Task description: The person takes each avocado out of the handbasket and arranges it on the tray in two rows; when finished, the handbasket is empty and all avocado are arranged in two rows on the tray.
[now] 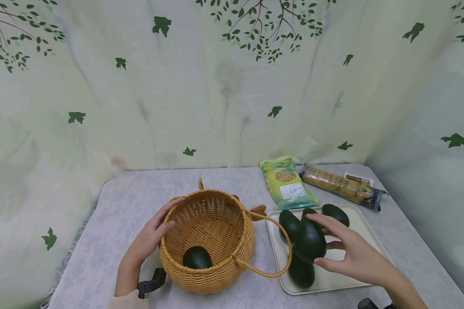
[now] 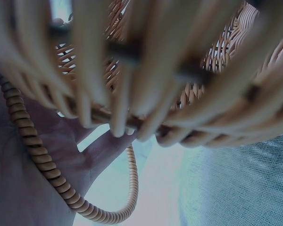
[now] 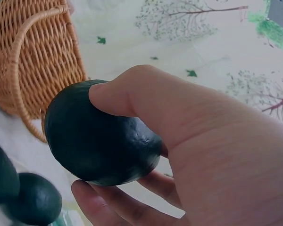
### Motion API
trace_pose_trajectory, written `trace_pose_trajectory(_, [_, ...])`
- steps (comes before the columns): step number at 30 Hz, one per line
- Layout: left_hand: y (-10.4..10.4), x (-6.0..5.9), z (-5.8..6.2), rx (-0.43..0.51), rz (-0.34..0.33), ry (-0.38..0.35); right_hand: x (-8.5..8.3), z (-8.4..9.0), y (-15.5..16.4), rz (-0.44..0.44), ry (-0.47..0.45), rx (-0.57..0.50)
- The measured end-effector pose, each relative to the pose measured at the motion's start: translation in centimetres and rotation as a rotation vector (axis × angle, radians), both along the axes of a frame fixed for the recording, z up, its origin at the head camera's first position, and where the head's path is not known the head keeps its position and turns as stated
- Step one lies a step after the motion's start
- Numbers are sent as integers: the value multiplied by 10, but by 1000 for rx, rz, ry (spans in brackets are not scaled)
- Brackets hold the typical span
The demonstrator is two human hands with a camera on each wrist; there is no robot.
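Note:
My right hand (image 1: 326,244) grips a dark green avocado (image 1: 310,240), thumb and fingers curled round it, just above the white tray (image 1: 367,236). The right wrist view shows that same avocado (image 3: 101,136) in the right hand (image 3: 188,141). Three more avocados lie on the tray: one at the back left (image 1: 288,223), one at the back (image 1: 335,213), one at the front (image 1: 301,272). A round wicker basket (image 1: 216,223) stands left of the tray with one avocado (image 1: 196,257) inside. My left hand (image 1: 158,227) holds the basket's left rim, thumb inside. Its palm (image 2: 33,188) lies against the wicker (image 2: 179,70).
Behind the tray lie a green food bag (image 1: 288,182) and a long pasta packet (image 1: 344,186). One basket handle (image 1: 270,249) hangs over the tray's left edge. Grey cloth covers the table (image 1: 100,240); a leaf-print curtain closes in the back and both sides.

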State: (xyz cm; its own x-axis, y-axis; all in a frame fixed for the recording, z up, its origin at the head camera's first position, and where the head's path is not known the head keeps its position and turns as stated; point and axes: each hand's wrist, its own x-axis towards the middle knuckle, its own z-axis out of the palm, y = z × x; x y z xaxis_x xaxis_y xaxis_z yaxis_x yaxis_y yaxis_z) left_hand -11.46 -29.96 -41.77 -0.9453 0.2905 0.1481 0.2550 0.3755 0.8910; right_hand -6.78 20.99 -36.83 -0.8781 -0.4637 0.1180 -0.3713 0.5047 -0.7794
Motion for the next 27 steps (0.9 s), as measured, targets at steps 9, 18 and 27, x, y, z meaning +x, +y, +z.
trace_pose_trajectory(9, [0, -1, 0, 6, -7, -3, 6, -7, 20, -16, -67, 23])
trace_pose_trajectory(18, [0, 0, 0, 7, 13, -28, 7, -19, 40, -5, -81, 100])
trace_pose_trajectory(27, [0, 0, -1, 33, -4, -21, 6, -30, 49, 38, -157, 131])
